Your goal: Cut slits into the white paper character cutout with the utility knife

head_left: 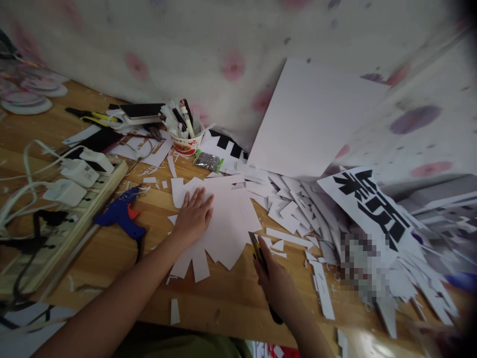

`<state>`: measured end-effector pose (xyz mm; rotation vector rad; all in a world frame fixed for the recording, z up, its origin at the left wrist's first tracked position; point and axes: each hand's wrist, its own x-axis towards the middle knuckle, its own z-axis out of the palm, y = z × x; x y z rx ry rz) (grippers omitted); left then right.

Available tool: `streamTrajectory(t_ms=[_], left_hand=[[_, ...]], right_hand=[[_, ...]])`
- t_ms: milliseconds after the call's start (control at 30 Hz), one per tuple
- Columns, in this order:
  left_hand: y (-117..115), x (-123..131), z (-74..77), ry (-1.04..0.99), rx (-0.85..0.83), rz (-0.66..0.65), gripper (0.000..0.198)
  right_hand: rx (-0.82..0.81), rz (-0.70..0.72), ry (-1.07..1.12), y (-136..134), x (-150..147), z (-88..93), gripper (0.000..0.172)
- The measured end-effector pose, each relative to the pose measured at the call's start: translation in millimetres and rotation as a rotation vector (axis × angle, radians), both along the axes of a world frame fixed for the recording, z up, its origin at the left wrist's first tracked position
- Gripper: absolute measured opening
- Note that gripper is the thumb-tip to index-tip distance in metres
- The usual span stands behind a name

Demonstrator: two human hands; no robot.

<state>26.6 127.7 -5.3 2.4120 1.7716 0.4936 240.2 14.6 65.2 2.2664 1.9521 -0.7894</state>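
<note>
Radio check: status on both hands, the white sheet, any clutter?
Left hand palm-down on white sheet. Right hand gripping utility knife, blade by sheet's right edge, contact unclear. White scraps right of blade.

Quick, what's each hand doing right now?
Left hand: open, palm down on white sheet material.
Right hand: closed, holding a black-and-yellow utility knife.

Head cam looks fwd & down, close over tabletop (231, 303), floral cloth (179, 44) in bkgd.
</note>
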Motion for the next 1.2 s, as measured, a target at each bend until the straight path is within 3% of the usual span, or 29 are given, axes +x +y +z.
streamTrajectory(t_ms=[167,400,633,933,1067,1200], left_hand=[[1,-8,5.4,-0.142,-0.006,0.019,0.044],[-23,-30,2.6,-0.407,0.034,0.168,0.043],[-42,-33,8.8,-0.582,-0.056,0.239,0.042],[-50,-25,12.6,-0.642,-0.09,0.27,0.043],[-55,-26,16.5,-0.735,-0.101,0.287,0.042],[-59,-27,23.6,-0.781,-0.127,0.333,0.039]], right_hand=[[0.192,-0.043,0.001,12,21,-16.0,0.053],[0.275,-0.131,-0.382,31,57,-36.1,0.049],[0.303,-0.11,-0.341,32,67,-47.0,0.049],[0.372,-0.278,-0.14,23,67,-48.4,0.051],[0.355,-0.263,-0.229,25,72,-51.8,0.055],[0.498,-0.218,-0.301,29,69,-50.5,0.052]])
